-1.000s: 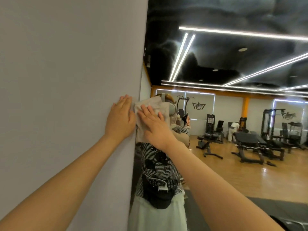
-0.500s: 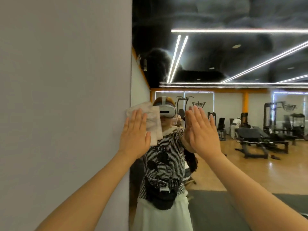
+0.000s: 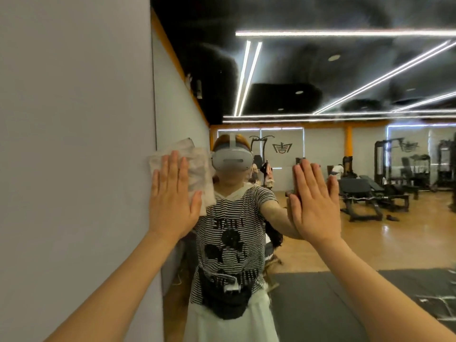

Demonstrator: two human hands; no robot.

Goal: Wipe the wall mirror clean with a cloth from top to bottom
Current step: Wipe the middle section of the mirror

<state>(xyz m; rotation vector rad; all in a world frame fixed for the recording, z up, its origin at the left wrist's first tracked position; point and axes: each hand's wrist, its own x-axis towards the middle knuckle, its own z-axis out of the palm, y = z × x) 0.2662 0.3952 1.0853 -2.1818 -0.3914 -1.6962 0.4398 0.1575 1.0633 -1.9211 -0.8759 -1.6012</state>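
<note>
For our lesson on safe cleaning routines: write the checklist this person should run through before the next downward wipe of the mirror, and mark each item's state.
1. Cloth under the left hand, fingers straight: ok.
2. Cloth fully on the mirror: not ok, it overlaps the edge onto the grey wall.
3. Right hand flat on the glass, bracing: ok.
4. Bare palm may leave prints: not ok.
5. Glass above already clean: cannot tell.
</note>
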